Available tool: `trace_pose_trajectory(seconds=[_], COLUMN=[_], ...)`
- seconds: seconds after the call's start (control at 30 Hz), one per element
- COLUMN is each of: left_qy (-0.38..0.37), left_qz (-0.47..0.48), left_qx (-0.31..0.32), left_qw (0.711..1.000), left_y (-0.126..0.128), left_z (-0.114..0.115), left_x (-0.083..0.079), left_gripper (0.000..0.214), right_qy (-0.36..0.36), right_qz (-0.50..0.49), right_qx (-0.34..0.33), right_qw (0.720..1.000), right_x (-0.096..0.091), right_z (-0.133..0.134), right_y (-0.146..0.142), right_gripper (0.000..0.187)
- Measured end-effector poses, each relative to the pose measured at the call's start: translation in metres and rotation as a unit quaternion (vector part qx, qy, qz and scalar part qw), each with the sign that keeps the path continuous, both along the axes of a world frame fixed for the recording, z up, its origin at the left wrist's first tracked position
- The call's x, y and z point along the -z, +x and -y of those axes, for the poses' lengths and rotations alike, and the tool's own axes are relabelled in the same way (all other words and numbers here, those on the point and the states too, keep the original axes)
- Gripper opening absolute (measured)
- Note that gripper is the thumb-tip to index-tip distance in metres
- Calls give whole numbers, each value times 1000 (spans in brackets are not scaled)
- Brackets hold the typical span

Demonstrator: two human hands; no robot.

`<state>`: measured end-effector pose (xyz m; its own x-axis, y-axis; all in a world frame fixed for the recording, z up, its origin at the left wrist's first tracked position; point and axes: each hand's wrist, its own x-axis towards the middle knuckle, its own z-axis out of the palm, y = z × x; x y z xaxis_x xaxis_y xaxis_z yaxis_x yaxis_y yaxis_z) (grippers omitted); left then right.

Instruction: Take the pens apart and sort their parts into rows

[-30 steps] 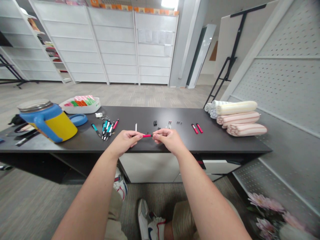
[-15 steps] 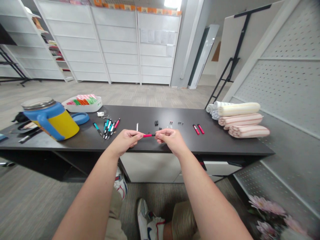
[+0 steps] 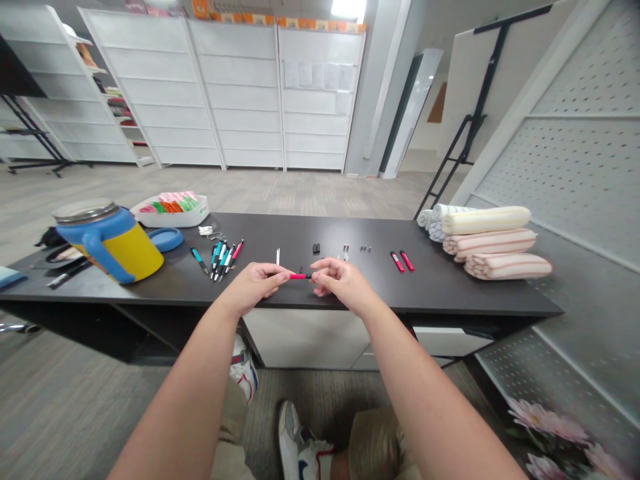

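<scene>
My left hand pinches the red barrel of a pen, held level just above the table's front part. At the pen's black end, the thumb and fingers of my right hand close around the tip; the exact contact is partly hidden. Two thin white refills lie behind my left hand. Small black pen parts sit beyond the pen. Further right are tiny clear and dark parts, small grey pieces and two red pen barrels.
Left of my hands lies a bunch of pens. A blue and yellow mug, its blue lid and a white tray of colourful packets stand farther left. Rolled towels are stacked at the table's right end.
My right fingers have shifted and loosened slightly at the pen's black end. The left hand keeps its pinch on the red barrel. The whole view has shifted slightly.
</scene>
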<state>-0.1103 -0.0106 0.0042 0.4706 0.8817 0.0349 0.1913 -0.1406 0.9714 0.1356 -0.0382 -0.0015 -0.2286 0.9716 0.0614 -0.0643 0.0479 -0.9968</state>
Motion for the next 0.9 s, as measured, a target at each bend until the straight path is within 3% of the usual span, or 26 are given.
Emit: trace_pose_trajectory(seconds=[0.13, 0.27, 0.7, 0.9], left_qy=[43, 45, 40, 33], left_qz=[-80, -51, -35, -29], left_qx=[28, 24, 31, 33], left_qw=[995, 997, 998, 998], left_y=[4, 3, -2, -3], left_z=[4, 4, 1, 1], left_x=[-6, -5, -1, -2], left_gripper=[47, 48, 49, 47], right_qy=[20, 38, 39, 81], right_qz=[94, 130, 98, 172], right_qx=[-39, -54, 7, 38], right_qw=[995, 989, 994, 981], right_x=[-2, 1, -2, 9], right_z=[-2, -2, 6, 0], right_y=[-1, 0, 1, 3], right_gripper=[44, 43, 38, 29])
